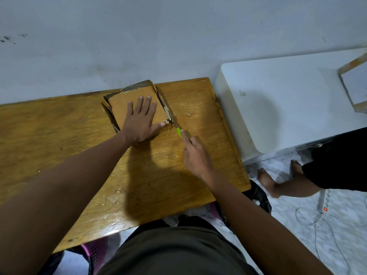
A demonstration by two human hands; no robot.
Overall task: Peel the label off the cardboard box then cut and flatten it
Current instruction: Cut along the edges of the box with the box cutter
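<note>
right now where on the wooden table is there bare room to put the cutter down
Bare wood lies left of the cardboard box, between it and the table's left end, and along the near edge between the two forearms. A narrower strip runs right of the box toward the white appliance. It is crowded at the box's near right corner, where the left hand, right hand and green cutter meet.

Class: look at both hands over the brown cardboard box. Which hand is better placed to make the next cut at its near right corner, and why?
The right hand: it grips the green-handled cutter with its tip at that corner of the brown cardboard box, while the left hand lies flat, steadying it.

White appliance (288, 108) beside wooden table (59, 135)
</note>
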